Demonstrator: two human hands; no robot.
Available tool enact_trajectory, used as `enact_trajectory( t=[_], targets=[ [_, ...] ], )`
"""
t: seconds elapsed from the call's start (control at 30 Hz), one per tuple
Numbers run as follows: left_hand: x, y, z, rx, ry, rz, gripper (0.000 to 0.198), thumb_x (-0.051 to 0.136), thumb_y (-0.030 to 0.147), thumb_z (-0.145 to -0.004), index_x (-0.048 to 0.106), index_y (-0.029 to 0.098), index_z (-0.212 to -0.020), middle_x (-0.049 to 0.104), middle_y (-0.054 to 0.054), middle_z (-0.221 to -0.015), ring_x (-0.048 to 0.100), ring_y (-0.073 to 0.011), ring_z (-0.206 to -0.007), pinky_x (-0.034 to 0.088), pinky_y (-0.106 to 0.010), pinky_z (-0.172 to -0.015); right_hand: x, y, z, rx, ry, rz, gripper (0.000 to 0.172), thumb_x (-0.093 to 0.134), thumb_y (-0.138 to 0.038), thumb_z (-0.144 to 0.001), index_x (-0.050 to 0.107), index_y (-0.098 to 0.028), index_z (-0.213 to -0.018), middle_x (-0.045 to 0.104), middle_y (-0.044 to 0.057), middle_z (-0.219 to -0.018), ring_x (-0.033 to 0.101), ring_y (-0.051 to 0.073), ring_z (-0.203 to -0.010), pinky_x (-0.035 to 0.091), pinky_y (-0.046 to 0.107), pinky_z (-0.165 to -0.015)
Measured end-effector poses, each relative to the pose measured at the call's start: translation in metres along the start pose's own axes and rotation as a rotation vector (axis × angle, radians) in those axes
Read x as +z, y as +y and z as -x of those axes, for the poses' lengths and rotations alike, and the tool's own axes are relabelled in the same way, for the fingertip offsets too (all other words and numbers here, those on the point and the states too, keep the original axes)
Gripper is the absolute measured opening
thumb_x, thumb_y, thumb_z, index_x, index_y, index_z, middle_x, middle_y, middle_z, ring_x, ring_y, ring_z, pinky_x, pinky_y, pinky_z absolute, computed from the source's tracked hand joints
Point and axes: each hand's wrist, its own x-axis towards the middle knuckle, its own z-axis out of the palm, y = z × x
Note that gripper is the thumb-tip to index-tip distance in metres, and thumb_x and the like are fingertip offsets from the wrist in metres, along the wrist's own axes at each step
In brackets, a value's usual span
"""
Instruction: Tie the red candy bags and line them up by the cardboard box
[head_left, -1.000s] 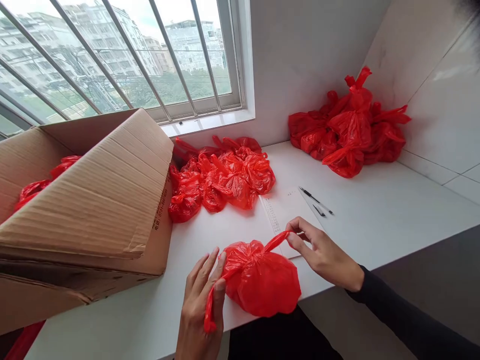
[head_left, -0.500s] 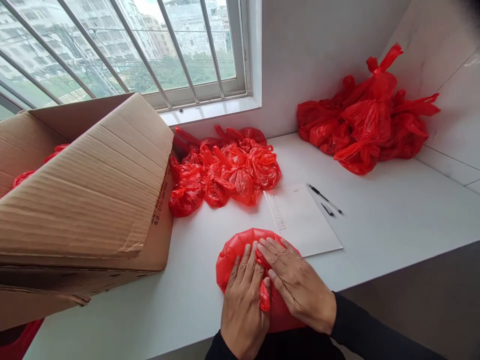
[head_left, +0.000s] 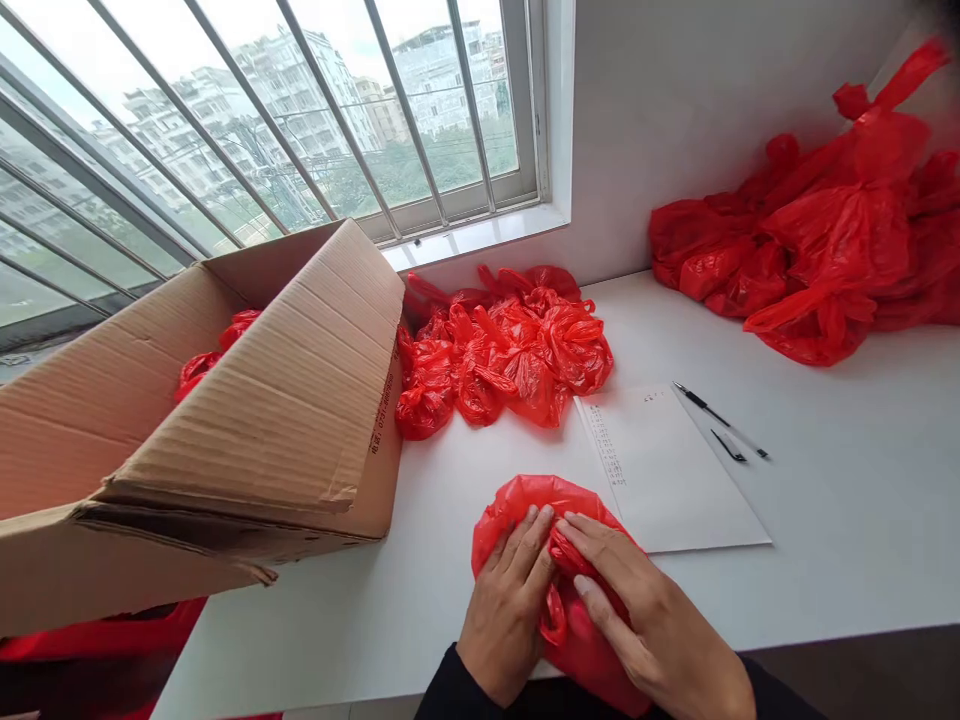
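Note:
A tied red plastic bag [head_left: 551, 493], plump and rounded, rests at the table's front edge, close to me. My left hand [head_left: 504, 605] lies over its left side with the fingers bent and their tips by the knot. My right hand [head_left: 652, 615] is curved over the right side, thumb apart from the fingers. Both hands press the bag between them. The knot [head_left: 566, 555] and a short loose end show in the gap between the hands. What the bag contains is hidden.
An open cardboard box [head_left: 255, 400] with red bags inside stands at left. Several tied red bags [head_left: 510, 350] lie beside it, and a larger heap [head_left: 825, 230] sits at right. A sheet of paper [head_left: 675, 470], a pen [head_left: 716, 418] and its cap [head_left: 727, 446] lie near my right hand.
The view has swung left, so everything sits further right. My hands have gone from flat on the bag to curled around its sides, and the bag looks squeezed narrower.

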Motion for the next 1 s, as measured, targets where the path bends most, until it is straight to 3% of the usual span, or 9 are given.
enact_trajectory(
  t=[0.13,0.23,0.3,0.4,0.5,0.63,0.77,0.87,1.0],
  targets=[
    [-0.037,-0.038,0.006,-0.131,0.145,-0.05,0.058,0.044,0.008,-0.097,0.041,0.03,-0.15,0.049,-0.006,-0.155,0.042,-0.0249,-0.145,0.041,-0.048,-0.118,0.006,-0.012,-0.003,0.002,0.044,-0.024,0.046,0.055,-0.033,-0.098,0.055,-0.031,-0.144,0.046,0.007,-0.156,0.045,0.035,-0.143,0.046,0.059,-0.113],
    [-0.055,-0.033,0.012,-0.382,0.353,-0.099,0.058,0.051,0.014,-0.097,0.037,0.025,-0.152,0.046,-0.014,-0.152,0.043,-0.0306,-0.143,0.039,-0.057,-0.116,0.025,-0.023,-0.015,-0.004,-0.063,-0.14,0.053,0.054,-0.033,-0.098,0.048,-0.027,-0.15,0.045,0.01,-0.157,0.048,0.031,-0.141,0.051,0.047,-0.111],
    [-0.054,-0.02,0.016,-0.546,0.413,-0.127,0.055,0.051,0.022,-0.098,0.037,0.022,-0.151,0.05,-0.018,-0.146,0.049,-0.0343,-0.135,0.045,-0.063,-0.108,0.039,-0.033,-0.027,-0.009,-0.137,-0.217,0.056,0.054,-0.027,-0.097,0.046,-0.02,-0.152,0.041,0.014,-0.159,0.045,0.031,-0.143,0.048,0.044,-0.113],
    [-0.036,-0.013,0.018,-0.671,0.242,-0.155,0.055,0.048,0.038,-0.099,0.038,0.017,-0.15,0.049,-0.022,-0.148,0.051,-0.0392,-0.133,0.05,-0.067,-0.099,0.051,-0.049,-0.046,-0.073,-0.227,-0.358,0.065,0.057,-0.014,-0.087,0.045,-0.009,-0.151,0.042,0.02,-0.157,0.044,0.03,-0.144,0.044,0.039,-0.116],
    [-0.02,-0.037,0.014,-0.652,0.113,-0.157,0.047,0.044,0.039,-0.1,0.051,0.014,-0.139,0.046,-0.022,-0.153,0.046,-0.038,-0.14,0.045,-0.065,-0.107,0.044,-0.054,-0.054,-0.127,-0.269,-0.464,0.06,0.057,-0.012,-0.084,0.054,-0.011,-0.144,0.054,0.017,-0.148,0.052,0.026,-0.138,0.046,0.036,-0.115],
    [-0.025,-0.076,0.0,-0.602,0.124,-0.151,0.04,0.038,0.028,-0.101,0.059,0.012,-0.131,0.048,-0.02,-0.154,0.045,-0.0361,-0.142,0.038,-0.062,-0.114,0.013,-0.027,-0.055,-0.083,-0.134,-0.319,0.039,0.047,-0.014,-0.095,0.064,-0.022,-0.13,0.06,0.011,-0.142,0.058,0.023,-0.131,0.051,0.039,-0.111],
    [-0.033,-0.078,-0.012,-0.588,0.254,-0.16,0.052,0.041,0.032,-0.101,0.042,0.017,-0.151,0.033,-0.019,-0.163,0.029,-0.0384,-0.15,0.024,-0.065,-0.119,-0.014,0.026,-0.058,-0.019,0.115,0.164,0.043,0.048,-0.018,-0.098,0.057,-0.021,-0.14,0.048,0.014,-0.153,0.037,0.033,-0.147,0.032,0.062,-0.119],
    [-0.023,-0.074,-0.013,-0.541,0.241,-0.184,0.063,0.046,0.035,-0.099,0.026,0.025,-0.158,0.023,-0.017,-0.167,0.024,-0.0397,-0.152,0.022,-0.068,-0.119,-0.023,0.059,-0.055,0.08,0.093,0.405,0.062,0.055,-0.032,-0.098,0.037,-0.021,-0.156,0.032,0.017,-0.163,0.022,0.039,-0.152,0.031,0.067,-0.118],
    [-0.004,-0.084,-0.008,-0.398,0.208,-0.244,0.07,0.039,0.026,-0.1,0.004,0.038,-0.16,0.012,-0.011,-0.17,0.014,-0.0407,-0.154,0.016,-0.074,-0.116,-0.026,0.078,-0.037,0.122,0.029,0.469,0.067,0.052,-0.03,-0.1,0.025,-0.027,-0.161,0.025,0.012,-0.167,0.021,0.034,-0.154,0.031,0.061,-0.12]
  ],
)
